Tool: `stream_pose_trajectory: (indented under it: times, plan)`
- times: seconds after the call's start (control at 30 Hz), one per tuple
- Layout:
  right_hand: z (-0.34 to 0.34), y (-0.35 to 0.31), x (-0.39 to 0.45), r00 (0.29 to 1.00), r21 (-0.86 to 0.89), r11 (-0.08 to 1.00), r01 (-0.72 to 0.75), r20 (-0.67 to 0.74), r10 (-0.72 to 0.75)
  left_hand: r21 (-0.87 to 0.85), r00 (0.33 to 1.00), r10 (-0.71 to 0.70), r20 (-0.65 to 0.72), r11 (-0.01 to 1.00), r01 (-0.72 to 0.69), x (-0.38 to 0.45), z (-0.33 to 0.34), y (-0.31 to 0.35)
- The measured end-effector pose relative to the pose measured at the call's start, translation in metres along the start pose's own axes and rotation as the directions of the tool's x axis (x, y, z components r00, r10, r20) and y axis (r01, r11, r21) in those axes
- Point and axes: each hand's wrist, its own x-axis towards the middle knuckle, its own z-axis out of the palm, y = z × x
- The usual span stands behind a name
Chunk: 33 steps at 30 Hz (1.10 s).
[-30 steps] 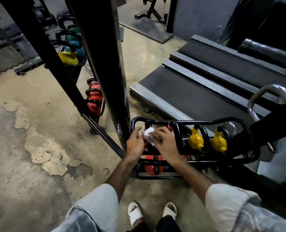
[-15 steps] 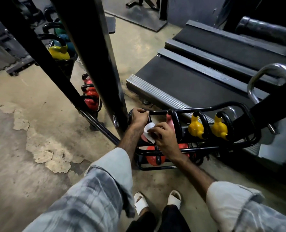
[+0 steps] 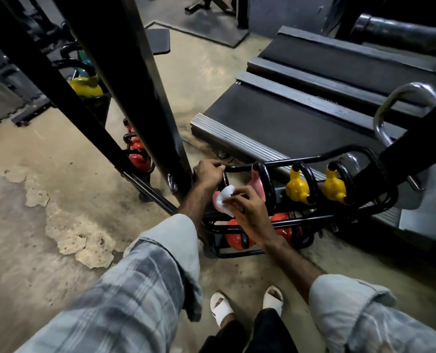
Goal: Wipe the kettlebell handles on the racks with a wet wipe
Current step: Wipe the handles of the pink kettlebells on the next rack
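A low black kettlebell rack [image 3: 313, 159] stands on the floor in front of me. My left hand [image 3: 208, 173] grips the black handle at the rack's left end. My right hand [image 3: 250, 207] pinches a white wet wipe [image 3: 225, 200] and presses it against the pink kettlebell [image 3: 257, 184] just below that handle. Two yellow kettlebells [image 3: 298, 187] [image 3: 335, 186] with black handles sit further right on the top tier. Red kettlebells [image 3: 237, 238] lie on the lower tier, partly hidden by my right wrist.
A thick black post [image 3: 145, 98] rises just left of the rack. Behind it stands a second rack with red kettlebells [image 3: 137, 156] and a yellow kettlebell [image 3: 85, 85]. A treadmill deck [image 3: 301, 118] lies behind the rack. My feet in white sandals [image 3: 222, 308] are below.
My left hand has moved up from beside the wipe onto the rack's left handle. My right hand has carried the wipe a little lower on the pink kettlebell. The camera has leaned closer.
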Motion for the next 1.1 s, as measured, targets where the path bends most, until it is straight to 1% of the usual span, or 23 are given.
stream_pose_trajectory:
  times: [0.07, 0.1, 0.17, 0.23, 0.3, 0.37, 0.47, 0.63, 0.73, 0.8, 0.83, 0.87, 0.9, 0.97, 1.0, 1.07, 1.1]
  plan:
    - [-0.002, -0.003, 0.006, 1.000, -0.005, 1.000, -0.006, -0.014, 0.006, 0.150, 0.993, 0.120, 0.016, 0.981, -0.121, -0.007, -0.005, 0.005]
    - [-0.002, -0.004, 0.008, 1.000, -0.008, 1.000, -0.004, -0.014, 0.004, 0.227, 0.983, 0.179, 0.052, 0.956, -0.186, -0.009, -0.007, 0.006]
    - [-0.002, -0.004, 0.007, 1.000, 0.008, 1.000, 0.008, -0.026, -0.008, 0.367, 0.948, 0.264, 0.175, 0.876, -0.312, -0.012, -0.012, 0.008]
    - [-0.001, -0.001, 0.001, 0.999, 0.028, 0.999, 0.015, -0.042, -0.014, 0.489, 0.909, 0.289, 0.299, 0.772, -0.406, -0.012, -0.016, 0.009]
    - [0.000, 0.002, -0.009, 0.999, 0.025, 0.999, 0.021, -0.040, -0.020, 0.527, 0.873, 0.302, 0.382, 0.705, -0.475, -0.012, -0.018, 0.008]
    - [0.001, 0.002, -0.013, 0.999, 0.024, 1.000, 0.015, -0.041, -0.014, 0.534, 0.838, 0.330, 0.434, 0.655, -0.535, -0.010, -0.020, 0.007]
    - [0.003, -0.006, -0.003, 0.998, 0.016, 1.000, 0.016, -0.065, -0.015, 0.536, 0.809, 0.347, 0.475, 0.614, -0.579, -0.008, -0.024, 0.007]
    - [0.009, -0.004, -0.004, 0.995, 0.048, 0.999, -0.011, -0.098, 0.015, 0.540, 0.830, 0.349, 0.436, 0.636, -0.551, -0.006, -0.019, 0.005]
    - [0.012, 0.011, -0.022, 0.995, 0.010, 0.999, -0.038, -0.090, 0.039, 0.561, 0.833, 0.344, 0.433, 0.620, -0.548, -0.007, -0.016, 0.003]
    - [0.010, 0.015, -0.023, 0.995, 0.029, 0.998, -0.055, -0.087, 0.058, 0.568, 0.837, 0.348, 0.422, 0.618, -0.544, -0.007, -0.016, 0.002]
    - [0.008, 0.013, -0.020, 0.992, 0.050, 0.995, -0.083, -0.087, 0.087, 0.567, 0.835, 0.351, 0.424, 0.616, -0.547, -0.007, -0.016, 0.002]
    - [0.007, 0.009, -0.016, 0.985, 0.085, 0.987, -0.139, -0.087, 0.146, 0.564, 0.831, 0.356, 0.428, 0.613, -0.553, -0.007, -0.016, 0.003]
    - [0.005, 0.003, -0.011, 0.967, 0.135, 0.964, -0.229, -0.086, 0.242, 0.560, 0.828, 0.364, 0.427, 0.612, -0.558, -0.006, -0.016, 0.003]
    - [0.004, -0.007, -0.002, 0.886, 0.244, 0.865, -0.439, -0.043, 0.462, 0.554, 0.830, 0.366, 0.421, 0.620, -0.555, -0.003, -0.016, 0.003]
    - [0.005, -0.010, 0.001, 0.840, 0.280, 0.807, -0.520, -0.005, 0.543, 0.552, 0.828, 0.361, 0.428, 0.621, -0.556, -0.003, -0.017, 0.005]
    - [0.009, -0.011, 0.009, 0.749, 0.350, 0.679, -0.645, 0.113, 0.653, 0.542, 0.822, 0.346, 0.453, 0.624, -0.562, -0.002, -0.019, 0.006]
    - [0.010, -0.009, 0.013, 0.710, 0.361, 0.627, -0.691, 0.173, 0.683, 0.537, 0.821, 0.332, 0.464, 0.633, -0.559, -0.002, -0.020, 0.007]
